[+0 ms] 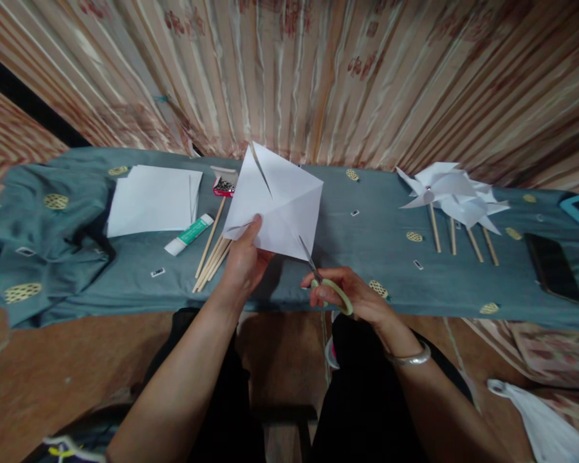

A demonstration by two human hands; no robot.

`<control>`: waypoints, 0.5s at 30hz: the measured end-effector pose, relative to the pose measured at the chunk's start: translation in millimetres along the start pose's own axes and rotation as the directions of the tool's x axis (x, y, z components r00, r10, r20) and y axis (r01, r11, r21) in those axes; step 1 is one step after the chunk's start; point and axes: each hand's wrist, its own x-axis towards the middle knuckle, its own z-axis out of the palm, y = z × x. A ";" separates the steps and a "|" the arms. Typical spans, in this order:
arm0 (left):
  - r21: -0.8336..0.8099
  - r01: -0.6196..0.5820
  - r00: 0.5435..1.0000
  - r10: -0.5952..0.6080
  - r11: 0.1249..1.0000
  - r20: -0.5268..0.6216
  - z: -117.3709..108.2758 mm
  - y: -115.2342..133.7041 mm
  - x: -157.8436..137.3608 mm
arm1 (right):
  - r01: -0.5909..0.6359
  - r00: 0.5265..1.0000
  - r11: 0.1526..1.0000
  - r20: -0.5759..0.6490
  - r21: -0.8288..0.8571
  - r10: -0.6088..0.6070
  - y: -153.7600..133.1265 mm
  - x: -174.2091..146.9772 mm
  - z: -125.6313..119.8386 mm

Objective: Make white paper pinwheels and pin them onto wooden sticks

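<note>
My left hand (248, 260) grips a square sheet of white paper (289, 199) by its lower left side, thumb on top. The sheet has crease lines, and a slit runs inward from its top corner. In my right hand (340, 292) is a pair of scissors (335, 292) with pale green handles. Their blades meet the paper at its lower right corner, pointing toward the middle. Several wooden sticks (212, 267) lie just beside my left hand, partly hidden by it.
Left on the cloth-covered table (367, 222) lie stacked white paper (154, 199), a green and white tube (189, 235) and a small red box (223, 182) of metal pins. Paper pinwheels (456, 193) on sticks and a black phone (553, 267) are at right. A curtain (289, 77) hangs behind.
</note>
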 end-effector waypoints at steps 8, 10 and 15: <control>-0.025 0.009 1.000 -0.008 1.000 0.010 1.2 1.5 -0.6 | -0.013 1.000 1.000 -0.001 -0.014 0.013 -1.0 0.8 0.3; -0.037 0.004 1.000 -0.003 0.999 0.012 0.7 1.9 -0.5 | -0.014 1.000 1.000 -0.007 -0.001 0.014 -1.3 1.2 1.0; -0.027 -0.010 1.000 0.010 1.000 -0.007 0.6 3.5 -1.0 | -0.033 0.999 0.996 -0.005 0.079 0.034 -1.3 1.5 2.6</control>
